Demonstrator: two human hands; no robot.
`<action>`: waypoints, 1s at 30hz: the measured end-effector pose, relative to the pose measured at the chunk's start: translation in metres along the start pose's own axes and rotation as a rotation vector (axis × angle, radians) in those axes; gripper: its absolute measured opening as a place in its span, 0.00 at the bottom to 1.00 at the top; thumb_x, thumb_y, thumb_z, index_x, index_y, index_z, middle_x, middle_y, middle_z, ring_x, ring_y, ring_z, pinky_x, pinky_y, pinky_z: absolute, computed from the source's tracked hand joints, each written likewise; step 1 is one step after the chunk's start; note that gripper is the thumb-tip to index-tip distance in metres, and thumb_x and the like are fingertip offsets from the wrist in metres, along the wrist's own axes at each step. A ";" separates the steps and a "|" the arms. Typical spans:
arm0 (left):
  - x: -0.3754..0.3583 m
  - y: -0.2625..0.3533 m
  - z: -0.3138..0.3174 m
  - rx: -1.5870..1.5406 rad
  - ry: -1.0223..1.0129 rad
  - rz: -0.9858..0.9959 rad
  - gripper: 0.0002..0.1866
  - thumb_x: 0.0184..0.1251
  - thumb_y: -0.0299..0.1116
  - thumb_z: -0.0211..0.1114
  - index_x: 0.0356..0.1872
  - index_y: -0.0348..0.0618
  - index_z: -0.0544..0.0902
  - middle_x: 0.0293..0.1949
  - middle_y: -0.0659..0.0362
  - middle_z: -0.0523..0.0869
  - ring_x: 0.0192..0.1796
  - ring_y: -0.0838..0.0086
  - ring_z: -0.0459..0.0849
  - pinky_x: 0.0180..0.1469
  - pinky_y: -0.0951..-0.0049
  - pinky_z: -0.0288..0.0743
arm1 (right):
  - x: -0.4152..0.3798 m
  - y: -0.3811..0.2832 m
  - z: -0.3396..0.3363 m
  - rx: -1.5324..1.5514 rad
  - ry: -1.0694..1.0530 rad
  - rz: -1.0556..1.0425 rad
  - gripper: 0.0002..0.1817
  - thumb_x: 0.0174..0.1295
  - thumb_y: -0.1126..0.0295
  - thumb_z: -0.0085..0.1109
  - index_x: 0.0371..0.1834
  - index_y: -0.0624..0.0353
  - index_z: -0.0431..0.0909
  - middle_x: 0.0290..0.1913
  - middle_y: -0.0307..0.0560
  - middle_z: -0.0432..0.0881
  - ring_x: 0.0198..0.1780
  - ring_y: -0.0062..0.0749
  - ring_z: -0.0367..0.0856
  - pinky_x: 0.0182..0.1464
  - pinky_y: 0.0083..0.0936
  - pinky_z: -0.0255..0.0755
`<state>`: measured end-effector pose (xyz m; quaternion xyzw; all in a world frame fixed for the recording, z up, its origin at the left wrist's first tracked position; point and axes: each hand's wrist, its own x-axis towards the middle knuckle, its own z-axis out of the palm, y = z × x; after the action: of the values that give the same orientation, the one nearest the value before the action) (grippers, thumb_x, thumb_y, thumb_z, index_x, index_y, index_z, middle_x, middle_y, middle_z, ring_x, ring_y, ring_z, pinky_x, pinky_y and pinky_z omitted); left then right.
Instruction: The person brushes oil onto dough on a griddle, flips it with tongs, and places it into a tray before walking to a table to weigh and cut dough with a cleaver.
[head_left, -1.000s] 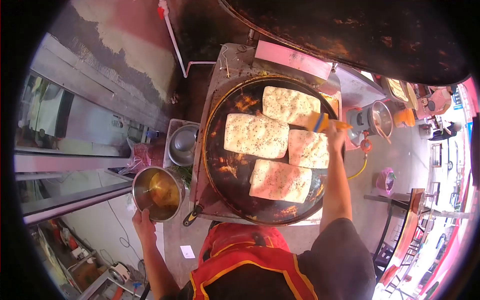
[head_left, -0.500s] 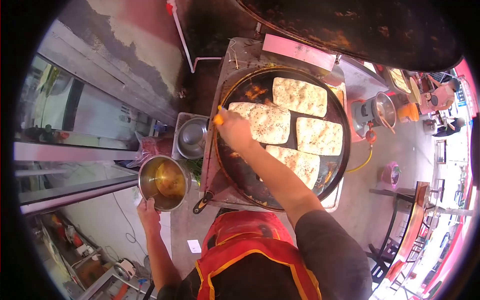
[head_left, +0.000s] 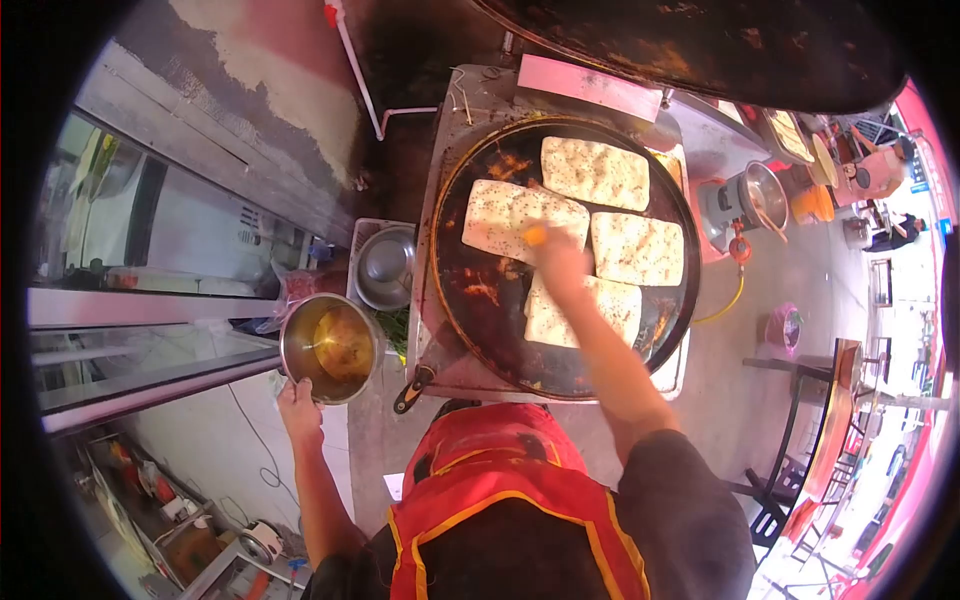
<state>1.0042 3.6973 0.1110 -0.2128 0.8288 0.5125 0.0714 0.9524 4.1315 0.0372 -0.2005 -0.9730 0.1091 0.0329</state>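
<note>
My left hand (head_left: 300,410) grips the rim of a steel pot (head_left: 293,350) and holds it left of the griddle. Yellowish oil-like liquid (head_left: 345,345) lies in the pot. My right hand (head_left: 562,262), blurred by motion, is closed around a small orange tool (head_left: 537,235) whose working end I cannot make out. It is over the right part of the left flatbread (head_left: 505,215), above the near flatbread (head_left: 600,310). Another flatbread (head_left: 637,250) lies to the right and one (head_left: 595,172) at the back, all pale and seed-sprinkled on the round black griddle (head_left: 480,330).
A large dark lid (head_left: 700,45) hangs over the back. Left of the griddle stands a steel bowl (head_left: 385,268); a black-handled tool (head_left: 415,388) rests at the front left corner. A yellow gas hose (head_left: 728,305) runs at the right. Tables and a person (head_left: 905,232) are farther right.
My right hand has moved with the orange tool from the griddle's left edge rightward across the left flatbread. The left hand still holds the pot in nearly the same place.
</note>
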 end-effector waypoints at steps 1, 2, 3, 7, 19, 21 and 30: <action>-0.002 0.001 0.000 -0.022 0.002 -0.006 0.08 0.65 0.30 0.52 0.32 0.38 0.78 0.18 0.64 0.73 0.14 0.83 0.65 0.15 0.79 0.57 | -0.014 -0.026 0.024 -0.006 0.257 -0.359 0.19 0.48 0.67 0.60 0.46 0.56 0.75 0.41 0.52 0.80 0.41 0.43 0.81 0.36 0.37 0.75; -0.002 0.002 0.000 -0.042 0.002 -0.008 0.08 0.65 0.30 0.52 0.32 0.38 0.78 0.18 0.64 0.73 0.14 0.83 0.65 0.14 0.79 0.56 | -0.026 -0.057 0.018 0.098 0.313 -0.422 0.21 0.48 0.68 0.60 0.48 0.56 0.74 0.38 0.52 0.80 0.41 0.42 0.81 0.38 0.36 0.76; -0.002 0.004 0.000 -0.060 0.000 -0.008 0.08 0.65 0.30 0.52 0.31 0.38 0.77 0.18 0.64 0.72 0.14 0.83 0.65 0.14 0.79 0.56 | -0.033 -0.083 0.012 0.151 0.187 -0.450 0.19 0.47 0.69 0.60 0.45 0.55 0.73 0.39 0.52 0.80 0.42 0.43 0.81 0.39 0.36 0.76; -0.005 0.015 0.003 -0.017 0.016 -0.048 0.08 0.64 0.30 0.52 0.32 0.38 0.78 0.18 0.64 0.72 0.13 0.83 0.64 0.13 0.79 0.54 | -0.032 -0.076 -0.022 0.706 0.124 -0.148 0.08 0.58 0.69 0.54 0.38 0.59 0.73 0.33 0.52 0.81 0.35 0.50 0.80 0.35 0.35 0.74; 0.018 -0.024 0.017 0.037 -0.004 0.195 0.09 0.63 0.30 0.52 0.37 0.37 0.78 0.25 0.63 0.78 0.17 0.85 0.67 0.16 0.82 0.55 | -0.023 0.282 -0.079 0.593 0.507 0.474 0.09 0.59 0.64 0.57 0.33 0.58 0.80 0.22 0.45 0.80 0.22 0.34 0.77 0.26 0.28 0.68; 0.004 0.004 0.026 0.022 -0.016 0.074 0.10 0.63 0.30 0.53 0.39 0.36 0.78 0.27 0.63 0.79 0.17 0.85 0.67 0.17 0.82 0.55 | -0.007 0.252 -0.089 0.289 0.510 0.327 0.10 0.58 0.65 0.53 0.38 0.54 0.79 0.29 0.52 0.82 0.33 0.47 0.81 0.35 0.40 0.72; 0.017 -0.006 0.036 0.116 -0.072 0.137 0.10 0.61 0.30 0.53 0.38 0.36 0.78 0.22 0.64 0.76 0.14 0.85 0.64 0.14 0.82 0.52 | 0.032 0.126 -0.051 0.525 -0.009 0.035 0.15 0.56 0.67 0.58 0.47 0.58 0.77 0.37 0.51 0.83 0.35 0.38 0.82 0.38 0.29 0.75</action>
<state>0.9882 3.7220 0.0833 -0.1329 0.8665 0.4747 0.0780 0.9764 4.2670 0.0592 -0.2013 -0.9079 0.3595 0.0775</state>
